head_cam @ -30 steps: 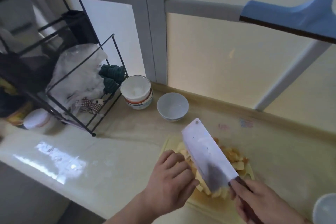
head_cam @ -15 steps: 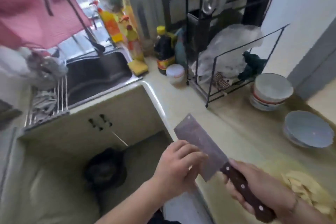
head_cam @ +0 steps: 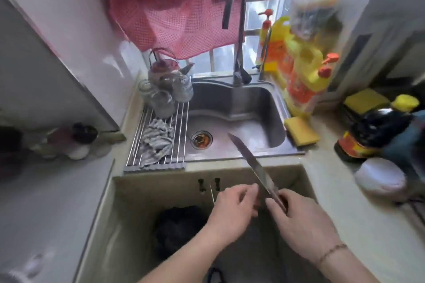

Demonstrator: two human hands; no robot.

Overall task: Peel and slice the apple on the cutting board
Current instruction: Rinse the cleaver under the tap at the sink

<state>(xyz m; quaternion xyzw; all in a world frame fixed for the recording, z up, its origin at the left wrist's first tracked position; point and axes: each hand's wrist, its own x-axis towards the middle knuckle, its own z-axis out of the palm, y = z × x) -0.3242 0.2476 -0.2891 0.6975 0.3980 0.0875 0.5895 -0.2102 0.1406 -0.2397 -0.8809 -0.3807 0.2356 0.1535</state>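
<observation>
Fingers (head_cam: pixel 274 205) of the right hand (head_cam: pixel 301 225) curl round the handle of the cleaver (head_cam: pixel 253 163), blade edge-on, pointing far over the steel sink (head_cam: pixel 271 103). Left hand (head_cam: pixel 232 210), fingers loosely bent, touches the blade's near end. A yellow sponge (head_cam: pixel 301 131) lies right of the sink.

Pink waffle-check cloth (head_cam: pixel 177 4) hung above a steel-grey sink (head_cam: pixel 243 108); detergent bottles (head_cam: pixel 301 71) were yellow with orange labels, sponge (head_cam: pixel 301 131) yellow, rag (head_cam: pixel 156 140) grey-striped, cleaver (head_cam: pixel 253 163) blade dull silver.
</observation>
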